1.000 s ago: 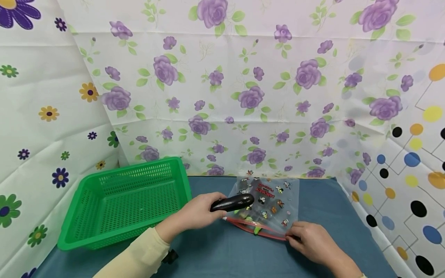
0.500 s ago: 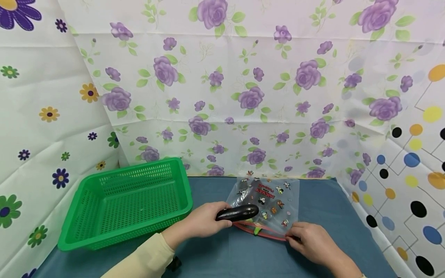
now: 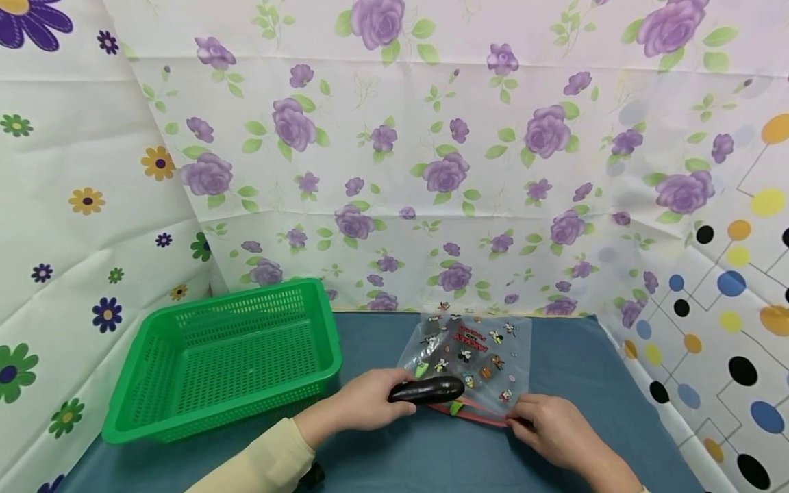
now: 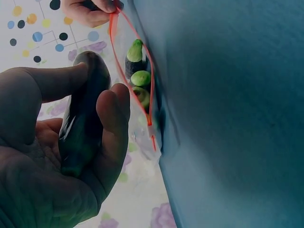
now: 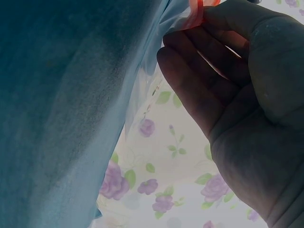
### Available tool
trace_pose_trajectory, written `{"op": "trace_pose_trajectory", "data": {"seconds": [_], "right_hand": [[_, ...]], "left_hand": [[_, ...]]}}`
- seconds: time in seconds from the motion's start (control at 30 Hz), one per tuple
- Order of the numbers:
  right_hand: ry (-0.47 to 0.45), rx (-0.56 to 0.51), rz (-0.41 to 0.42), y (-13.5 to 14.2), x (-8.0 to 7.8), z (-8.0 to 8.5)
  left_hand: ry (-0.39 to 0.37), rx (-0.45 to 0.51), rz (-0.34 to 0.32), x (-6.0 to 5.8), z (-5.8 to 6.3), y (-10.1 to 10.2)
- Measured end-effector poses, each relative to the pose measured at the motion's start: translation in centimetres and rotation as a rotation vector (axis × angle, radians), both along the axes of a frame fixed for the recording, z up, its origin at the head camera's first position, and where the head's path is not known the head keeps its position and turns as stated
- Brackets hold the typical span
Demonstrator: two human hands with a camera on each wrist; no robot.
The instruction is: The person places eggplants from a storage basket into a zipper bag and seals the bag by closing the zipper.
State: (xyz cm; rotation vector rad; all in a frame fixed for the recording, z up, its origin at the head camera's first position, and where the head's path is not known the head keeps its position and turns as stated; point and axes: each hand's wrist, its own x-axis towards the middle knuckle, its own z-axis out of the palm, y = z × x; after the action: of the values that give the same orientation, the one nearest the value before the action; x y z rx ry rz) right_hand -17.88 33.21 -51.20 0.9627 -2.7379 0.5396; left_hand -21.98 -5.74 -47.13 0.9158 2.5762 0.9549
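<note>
My left hand (image 3: 372, 404) grips a glossy dark eggplant (image 3: 431, 389), its rounded tip pointing right over the mouth of a clear zip bag (image 3: 514, 342). In the left wrist view the thumb and fingers wrap the eggplant (image 4: 83, 114). The bag lies flat, printed with small cartoon figures, its red zip edge (image 3: 481, 418) facing the near side and parted. Through that mouth show a green-capped dark vegetable (image 4: 135, 54) and two rounded green ends (image 4: 141, 78). My right hand (image 3: 551, 428) pinches the right corner of the red edge (image 5: 194, 14).
A green perforated basket (image 3: 246, 404) stands on the left of the blue cloth (image 3: 376, 459). A small black object (image 3: 312, 474) lies partly behind the left sleeve. Flowered sheets (image 3: 394, 171) rise behind, and a dotted one (image 3: 727, 342) borders the right.
My left hand has moved right and slightly nearer with the eggplant, which now overlaps the left part of the bag's red edge. The right hand has kept its pinch on the corner.
</note>
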Motion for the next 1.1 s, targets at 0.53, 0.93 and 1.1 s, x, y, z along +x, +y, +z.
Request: {"op": "trace_pose_trajectory", "data": {"seconds": [0.53, 0.93, 1.1], "right_hand": [[-0.001, 0.003, -0.001, -0.1, -0.2, 0.2], [0.011, -0.007, -0.008, -0.2, 0.0, 0.3], [0.019, -0.013, -0.005, -0.2, 0.1, 0.3]], "left_hand": [[0.013, -0.075, -0.067, 0.3, -1.3, 1.7], [-0.001, -0.104, -0.111, 0.2, -2.0, 2.8], [0.006, -0.123, -0.124, 0.1, -2.3, 3.4]]}}
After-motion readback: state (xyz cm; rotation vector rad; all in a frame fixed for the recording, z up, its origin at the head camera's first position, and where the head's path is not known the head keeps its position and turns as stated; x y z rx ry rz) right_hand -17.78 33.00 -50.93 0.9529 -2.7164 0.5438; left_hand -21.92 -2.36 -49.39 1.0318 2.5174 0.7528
